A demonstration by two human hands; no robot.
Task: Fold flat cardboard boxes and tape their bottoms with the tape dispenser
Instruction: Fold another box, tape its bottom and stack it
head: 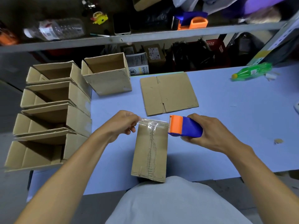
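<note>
1. Head view: folded cardboard box [149, 152] stands w/ its bottom flaps up, at the near edge of the blue table [226, 120], between both hands. Matte brown corrugated board, center seam running toward the person.
2. Left hand [123, 122]: fingers curled, pinching the free end of clear glossy tape [152, 124] at the box's far-left corner.
3. Tape strip stretches from those fingertips across the box's far edge to the dispenser mouth; wrinkled, shiny.
4. Right hand [208, 133]: fingers wrapped round the tape dispenser [184, 126], blue plastic body, orange cutter head pointing left, just beside the box's far-right corner.
5. Beyond the fingers: flat cardboard blank [168, 92] lying on the table, slotted flaps.
6. Left of the left hand: row of open made-up boxes [48, 110], one more upright box [106, 75] behind.
7. Far right: green plastic bottle [252, 71] on its side.
8. Shelf [145, 37] above: clear bottle, phone, second orange dispenser.
</note>
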